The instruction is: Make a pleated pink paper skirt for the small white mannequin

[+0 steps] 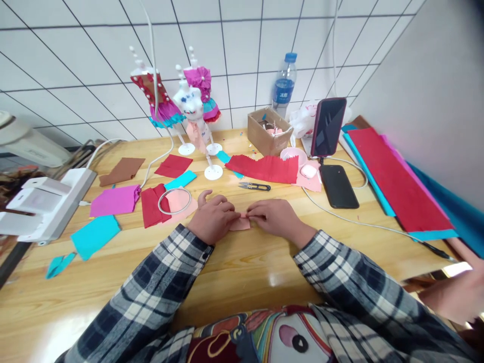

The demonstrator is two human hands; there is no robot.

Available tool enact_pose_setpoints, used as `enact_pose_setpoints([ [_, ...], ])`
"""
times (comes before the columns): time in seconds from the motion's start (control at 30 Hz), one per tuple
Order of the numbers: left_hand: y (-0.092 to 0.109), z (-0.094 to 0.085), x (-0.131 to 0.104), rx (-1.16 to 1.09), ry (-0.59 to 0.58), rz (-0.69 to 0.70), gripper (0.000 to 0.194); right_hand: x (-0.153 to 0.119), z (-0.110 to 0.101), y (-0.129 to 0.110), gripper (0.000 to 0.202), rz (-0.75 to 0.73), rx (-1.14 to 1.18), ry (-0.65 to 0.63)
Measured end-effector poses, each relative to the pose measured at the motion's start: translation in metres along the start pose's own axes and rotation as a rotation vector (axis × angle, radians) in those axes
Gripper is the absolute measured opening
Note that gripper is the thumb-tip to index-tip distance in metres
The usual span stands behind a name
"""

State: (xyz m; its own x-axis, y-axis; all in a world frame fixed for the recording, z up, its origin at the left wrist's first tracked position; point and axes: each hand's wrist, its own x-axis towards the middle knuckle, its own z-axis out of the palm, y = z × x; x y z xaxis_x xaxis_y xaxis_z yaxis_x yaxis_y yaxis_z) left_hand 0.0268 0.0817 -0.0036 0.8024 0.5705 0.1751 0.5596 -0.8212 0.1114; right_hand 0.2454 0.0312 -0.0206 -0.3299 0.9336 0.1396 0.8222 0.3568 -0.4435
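A small piece of pink crepe paper (239, 225) lies on the wooden table between my hands. My left hand (214, 218) is closed with its fingertips pinching the left part of the paper's upper edge. On the other side, my right hand (276, 219) pinches the same edge with thumb and forefinger. Just beyond them rests a pair of thread snips (254, 186). A white ring (174, 201) lies left of my left hand, over red and pink paper pieces. Past the snips stretches a long red strip (264, 169) with a jagged edge.
Several small mannequins (189, 103) in paper outfits stand at the back. A cardboard box (269, 132), a water bottle (284, 85) and phones (339, 186) are at back right. Coloured sheets (401, 176) are stacked far right; a white power strip (56, 201) is left.
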Motion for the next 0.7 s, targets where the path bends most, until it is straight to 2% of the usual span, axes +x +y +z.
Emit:
enact_pose_setpoints([
  [0.07,-0.001,0.001,-0.002,-0.01,0.01,0.0,0.021,0.004,0.001,-0.001,0.023,0.109,0.092,0.056],
  [0.13,0.0,0.003,-0.003,-0.012,0.028,0.001,0.022,0.009,0.003,-0.004,0.023,0.174,0.106,0.06],
  [0.27,0.0,0.002,-0.004,-0.033,0.073,-0.05,0.022,0.017,0.007,-0.012,0.008,0.167,0.093,0.0],
  [0.33,-0.001,-0.001,-0.004,-0.111,0.103,-0.127,0.021,0.018,0.006,-0.015,0.01,0.15,0.118,-0.001],
  [0.47,-0.003,-0.011,-0.002,-0.288,0.085,-0.206,0.043,0.014,-0.001,-0.022,0.009,0.075,0.178,0.017],
  [0.53,-0.002,-0.016,-0.002,-0.298,0.047,-0.218,0.035,0.011,-0.004,-0.026,0.009,0.004,0.196,0.08],
  [0.6,0.0,-0.019,-0.002,-0.291,0.029,-0.23,0.019,0.008,-0.005,-0.029,0.01,-0.047,0.203,0.167],
  [0.7,0.003,-0.022,-0.003,-0.241,0.076,-0.231,0.012,0.006,-0.004,-0.031,0.017,-0.048,0.219,0.242],
])
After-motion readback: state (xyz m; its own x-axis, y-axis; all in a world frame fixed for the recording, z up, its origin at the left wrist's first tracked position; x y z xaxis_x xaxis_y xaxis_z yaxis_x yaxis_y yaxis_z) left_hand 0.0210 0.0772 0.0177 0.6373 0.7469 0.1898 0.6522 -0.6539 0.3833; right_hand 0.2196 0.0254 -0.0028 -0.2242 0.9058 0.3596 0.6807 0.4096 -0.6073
